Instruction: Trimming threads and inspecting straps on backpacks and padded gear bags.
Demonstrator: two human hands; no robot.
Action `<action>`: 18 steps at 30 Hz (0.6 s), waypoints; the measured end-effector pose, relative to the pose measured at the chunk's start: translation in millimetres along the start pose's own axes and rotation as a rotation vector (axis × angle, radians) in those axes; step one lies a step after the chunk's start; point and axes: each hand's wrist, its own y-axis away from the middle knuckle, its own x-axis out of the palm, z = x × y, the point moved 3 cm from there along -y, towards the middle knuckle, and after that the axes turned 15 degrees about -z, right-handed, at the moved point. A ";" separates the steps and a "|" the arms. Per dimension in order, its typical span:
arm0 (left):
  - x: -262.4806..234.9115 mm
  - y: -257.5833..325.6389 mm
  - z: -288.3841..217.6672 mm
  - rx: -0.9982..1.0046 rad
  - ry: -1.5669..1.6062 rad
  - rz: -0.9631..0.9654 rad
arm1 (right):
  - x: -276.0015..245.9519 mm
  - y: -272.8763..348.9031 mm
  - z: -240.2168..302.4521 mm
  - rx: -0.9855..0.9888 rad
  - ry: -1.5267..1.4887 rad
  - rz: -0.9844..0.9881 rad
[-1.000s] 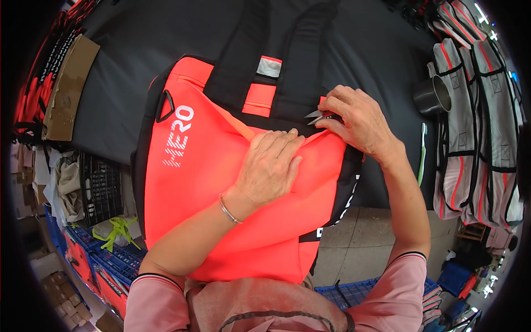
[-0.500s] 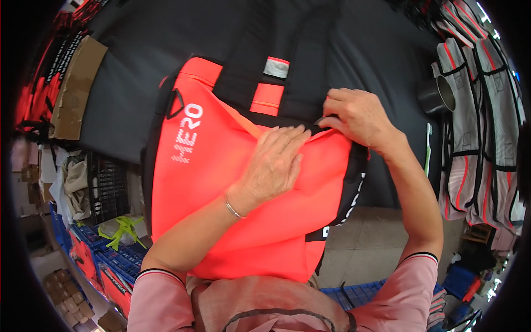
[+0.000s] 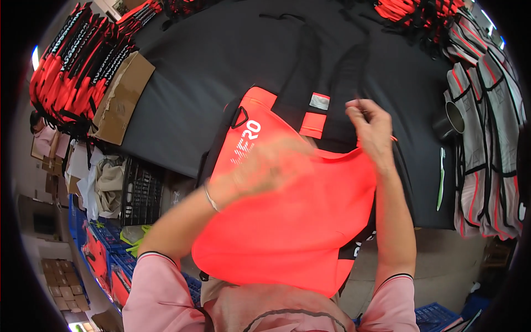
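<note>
Lying on a black table [image 3: 210,83], orange vest [image 3: 287,221] at centre, left hand [image 3: 271,166] blurred over it, grip cannot be told, right hand [image 3: 373,130] at 1 o'clock pinching the vest's upper edge, cardboard box [image 3: 121,97] at 10 o'clock, metal cup [image 3: 451,119] at 3 o'clock

The left hand [image 3: 271,166] is a blur, so its fingers cannot be told apart. It covers part of the white print on the orange vest [image 3: 293,221]. The right hand [image 3: 373,130] pinches something too small to make out. The vest hides the near edge of the black surface [image 3: 210,72]. The grey vests [image 3: 492,138] are cut off at the right rim.
</note>
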 end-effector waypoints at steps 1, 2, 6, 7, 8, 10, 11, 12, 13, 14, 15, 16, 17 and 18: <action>-21.8 -24.3 15.4 0.056 -0.444 0.009 | 10.3 5.4 2.0 -0.003 0.001 0.031; -39.1 -34.1 30.3 0.095 -0.753 0.107 | 18.0 5.3 -11.3 -0.015 0.004 0.085; -89.1 -9.3 73.0 -0.055 -0.994 0.210 | 31.5 25.6 -3.1 -0.156 0.392 0.255; -94.7 2.2 82.9 -0.231 -0.639 0.030 | 36.4 30.4 -6.4 -0.164 0.509 0.370; -99.1 17.2 93.6 -0.393 -0.275 -0.150 | 38.7 33.4 -2.9 -0.174 0.500 0.376; -90.2 37.7 103.3 -0.416 -0.302 -0.395 | 39.1 36.6 2.6 -0.121 0.602 0.398; -84.9 42.2 108.5 -0.445 -0.337 -0.467 | 42.2 31.6 -6.1 -0.150 0.516 0.396; -78.0 43.3 110.8 -0.474 -0.366 -0.535 | 46.2 25.9 -15.0 -0.135 0.324 0.366; -73.1 40.6 111.8 -0.489 -0.363 -0.529 | 54.3 19.8 -8.4 -0.060 0.256 0.350; -68.1 40.3 109.2 -0.553 -0.362 -0.537 | 65.0 13.4 -0.1 0.015 0.189 0.334; -64.8 38.0 106.9 -0.586 -0.339 -0.529 | 78.2 6.3 4.4 0.001 0.105 0.343; -63.8 38.3 105.1 -0.621 -0.319 -0.523 | 93.3 2.5 13.1 -0.008 0.111 0.354; -62.8 39.9 103.3 -0.654 -0.304 -0.519 | 108.8 0.2 24.8 -0.053 0.084 0.341; -63.1 42.1 102.3 -0.653 -0.299 -0.533 | 121.7 -1.6 36.9 -0.101 0.056 0.322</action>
